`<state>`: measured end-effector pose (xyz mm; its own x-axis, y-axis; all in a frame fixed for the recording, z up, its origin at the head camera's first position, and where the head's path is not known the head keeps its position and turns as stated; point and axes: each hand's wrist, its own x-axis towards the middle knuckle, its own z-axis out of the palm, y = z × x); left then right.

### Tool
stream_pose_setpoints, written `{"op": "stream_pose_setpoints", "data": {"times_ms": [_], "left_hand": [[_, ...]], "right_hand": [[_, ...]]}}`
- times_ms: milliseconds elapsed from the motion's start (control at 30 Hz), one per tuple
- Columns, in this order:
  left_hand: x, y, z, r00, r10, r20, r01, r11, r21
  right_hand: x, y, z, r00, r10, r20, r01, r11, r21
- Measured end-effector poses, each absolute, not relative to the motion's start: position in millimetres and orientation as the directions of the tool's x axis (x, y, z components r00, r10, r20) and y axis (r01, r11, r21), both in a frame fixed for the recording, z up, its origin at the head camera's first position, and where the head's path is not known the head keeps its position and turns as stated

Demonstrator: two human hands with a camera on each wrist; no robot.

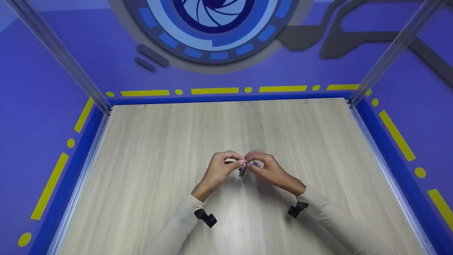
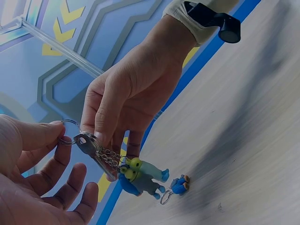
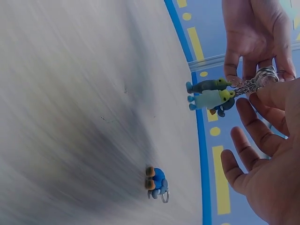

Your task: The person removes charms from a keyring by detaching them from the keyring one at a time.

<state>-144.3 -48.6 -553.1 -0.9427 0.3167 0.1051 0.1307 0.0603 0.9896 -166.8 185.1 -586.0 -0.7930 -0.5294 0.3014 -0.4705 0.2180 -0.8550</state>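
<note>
My left hand [image 1: 221,168] and right hand [image 1: 267,166] meet over the table. In the left wrist view, the left thumb and index finger pinch a metal split ring [image 2: 70,123]. A silver key [image 2: 86,143] hangs at that ring, and my right fingertips pinch close beside it. Short chains [image 2: 108,156] lead down to dangling keychain figures: a yellow-headed one in pale teal [image 3: 211,99], another in grey [image 3: 206,86], and a blue one [image 3: 224,108] partly hidden behind them. Fingers hide part of the rings.
A separate blue figure keychain [image 3: 157,180] with orange feet and its own small ring lies on the wooden table [image 1: 159,141]. Blue panels [image 1: 230,79] with yellow marks border the table at the back and sides. Each wrist wears a black camera [image 1: 206,217].
</note>
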Motion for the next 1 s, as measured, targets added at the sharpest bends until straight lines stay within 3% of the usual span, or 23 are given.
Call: {"op": "stream_pose_setpoints", "data": {"times_ms": [367,1000], "left_hand": [[-143.0,-49.9,-552.7,-0.945,0.316,0.089,0.106,0.036,0.994],[-141.3,-54.6,-554.0,-0.955,0.287,0.080,0.107,0.081,0.991]], "right_hand": [[-162.1,181.8,-582.2,-0.830,-0.507,0.232,-0.372,0.194,-0.908],[-158.4,185.6,-579.1,-0.852,-0.453,0.262,-0.391,0.219,-0.894]]}}
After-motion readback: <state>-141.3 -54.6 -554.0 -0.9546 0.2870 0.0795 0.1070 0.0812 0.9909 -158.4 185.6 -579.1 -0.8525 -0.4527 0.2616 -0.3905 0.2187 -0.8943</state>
